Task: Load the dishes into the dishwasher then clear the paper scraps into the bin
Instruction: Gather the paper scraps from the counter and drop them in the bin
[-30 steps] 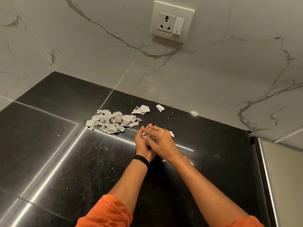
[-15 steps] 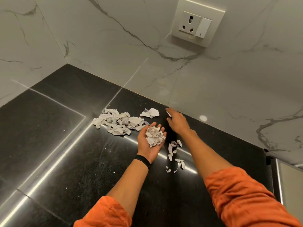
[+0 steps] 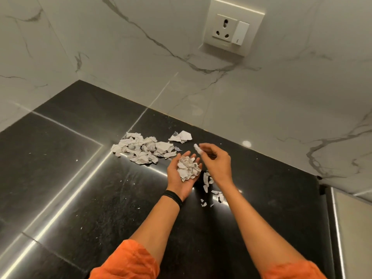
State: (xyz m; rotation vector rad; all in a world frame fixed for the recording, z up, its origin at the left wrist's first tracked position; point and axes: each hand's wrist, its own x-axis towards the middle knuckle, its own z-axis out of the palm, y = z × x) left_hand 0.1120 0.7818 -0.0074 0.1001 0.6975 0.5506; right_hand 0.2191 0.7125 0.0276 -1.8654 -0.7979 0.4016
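A person in orange sleeves (image 3: pixel 128 262) stands at a black counter (image 3: pixel 60 178) set in a corner of white marble wall (image 3: pixel 281 97).

The left hand (image 3: pixel 177 178) lies palm up just above the counter, fingers relaxed and only lightly cupped. A wad (image 3: pixel 189 169) of crumpled paper scraps rests in the palm. A black band (image 3: pixel 174 197) circles that wrist.

The right hand (image 3: pixel 218 165) hovers just beside the left, a little farther back. Its thumb and fingertips pinch one small white scrap (image 3: pixel 196 148) over the left fingertips; the scrap is blurred.

A loose pile (image 3: pixel 141 151) of torn paper lies on the counter to the left of the hands, near the wall. One larger piece (image 3: pixel 181 136) lies apart from it, just behind. A few smaller bits (image 3: pixel 207 181) are scattered on the counter under the right wrist and forearm. Tiny white flecks dot the dark surface.

A socket (image 3: pixel 231 29) with a switch sits high on the wall.
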